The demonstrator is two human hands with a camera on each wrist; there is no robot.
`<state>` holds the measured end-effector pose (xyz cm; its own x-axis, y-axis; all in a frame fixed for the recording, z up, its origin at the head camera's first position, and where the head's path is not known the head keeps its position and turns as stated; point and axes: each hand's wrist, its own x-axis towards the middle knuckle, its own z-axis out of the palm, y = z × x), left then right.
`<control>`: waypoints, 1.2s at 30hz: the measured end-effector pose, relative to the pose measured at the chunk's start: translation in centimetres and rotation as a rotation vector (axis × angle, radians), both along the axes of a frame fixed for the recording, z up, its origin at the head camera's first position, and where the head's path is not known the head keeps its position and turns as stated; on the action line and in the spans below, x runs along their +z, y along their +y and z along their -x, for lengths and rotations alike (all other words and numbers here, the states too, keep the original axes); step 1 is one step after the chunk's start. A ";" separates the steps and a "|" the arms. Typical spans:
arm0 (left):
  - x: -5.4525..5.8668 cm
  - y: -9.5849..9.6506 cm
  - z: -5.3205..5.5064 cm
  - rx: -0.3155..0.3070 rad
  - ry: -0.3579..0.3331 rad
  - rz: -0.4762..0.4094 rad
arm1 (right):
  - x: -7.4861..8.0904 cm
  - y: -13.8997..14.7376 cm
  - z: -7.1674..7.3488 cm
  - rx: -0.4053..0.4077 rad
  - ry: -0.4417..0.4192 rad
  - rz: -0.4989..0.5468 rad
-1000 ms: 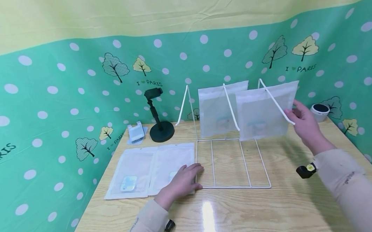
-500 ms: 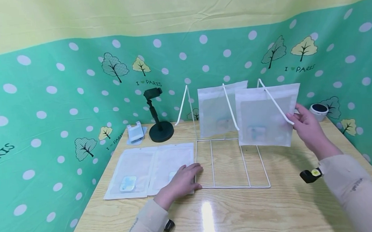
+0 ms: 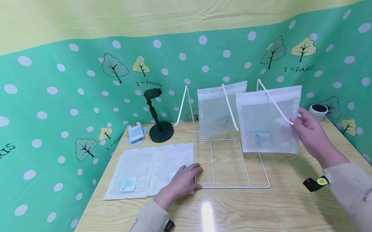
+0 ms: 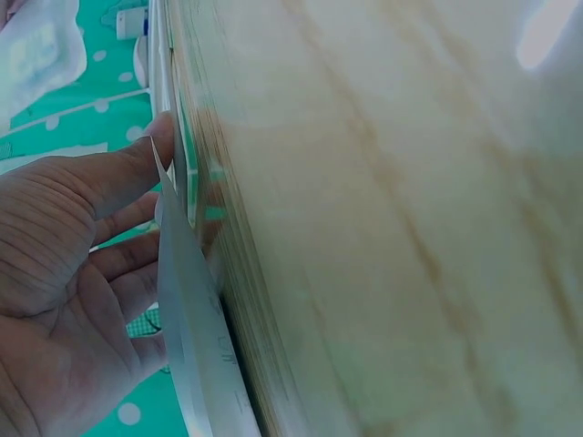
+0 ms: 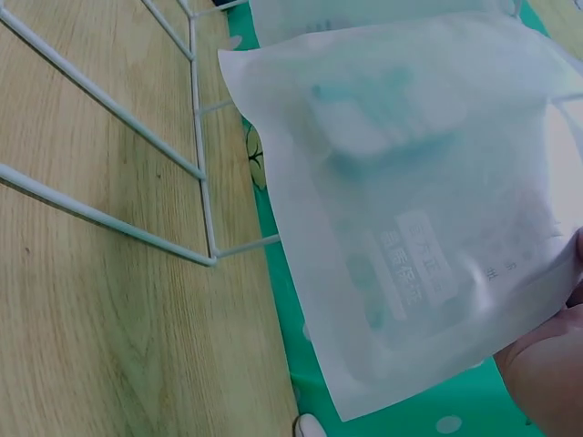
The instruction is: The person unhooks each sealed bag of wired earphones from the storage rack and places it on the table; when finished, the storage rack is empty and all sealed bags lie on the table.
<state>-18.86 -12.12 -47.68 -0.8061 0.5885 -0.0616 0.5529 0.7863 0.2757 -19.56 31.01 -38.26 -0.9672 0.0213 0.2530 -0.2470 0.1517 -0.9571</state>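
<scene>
My right hand [image 3: 313, 135] pinches the right edge of a translucent white zip pouch [image 3: 259, 121], which hangs on the right-hand prong of a white wire display rack [image 3: 234, 187]. In the right wrist view the pouch [image 5: 401, 228] shows printed text and a pale blue item inside. A second pouch [image 3: 212, 111] hangs on the middle prong. My left hand [image 3: 180, 183] rests at the rack's front left corner, thumb and fingers touching the base wire and overlapping one of two flat pouches. The left prong [image 3: 181, 105] carries nothing.
The other flat pouch [image 3: 135, 167] lies further left on the wooden table. Behind stand a black stand [image 3: 161, 131], a small light-blue holder [image 3: 135, 132] and, at the far right, a white round device [image 3: 319, 111]. A polka-dot curtain [image 3: 61, 91] encloses the table.
My right hand has come down and towards me, and the pouch it holds has slid forward and lower along the right prong. The left hand has stayed in place.
</scene>
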 end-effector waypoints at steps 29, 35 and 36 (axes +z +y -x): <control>-0.2 -0.3 0.0 -0.007 0.000 -0.016 | -0.5 0.9 -5.0 0.211 0.018 0.163; -0.3 -0.2 0.0 -0.009 0.007 -0.021 | -0.4 1.2 -6.2 0.200 0.018 0.129; -0.3 -0.2 0.0 -0.009 0.008 -0.022 | -0.4 1.3 -6.4 0.200 0.018 0.122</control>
